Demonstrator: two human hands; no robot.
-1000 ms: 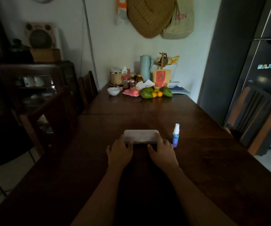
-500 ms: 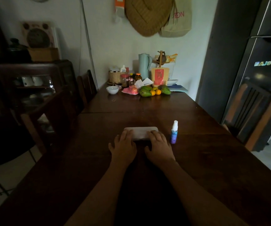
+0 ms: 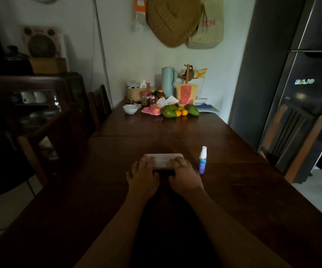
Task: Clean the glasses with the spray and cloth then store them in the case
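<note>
A pale grey glasses case (image 3: 163, 161) lies closed on the dark wooden table (image 3: 233, 190), straight in front of me. My left hand (image 3: 143, 176) rests on its left end, fingers over the lid. My right hand (image 3: 184, 176) covers its right end the same way. A small spray bottle (image 3: 202, 160) with a white cap and blue-purple label stands upright just right of my right hand. The glasses and the cloth are not in sight.
At the far end of the table sit mangoes and oranges (image 3: 179, 111), a white bowl (image 3: 130, 109), jars, a teal jug (image 3: 168, 82) and a pink dish. Wooden chairs (image 3: 291, 136) stand at both sides; a dark fridge (image 3: 301, 74) is on the right.
Both hands have slid forward from the near edge of the case onto its top, with the fingers now over the lid. The case has stayed in place.
</note>
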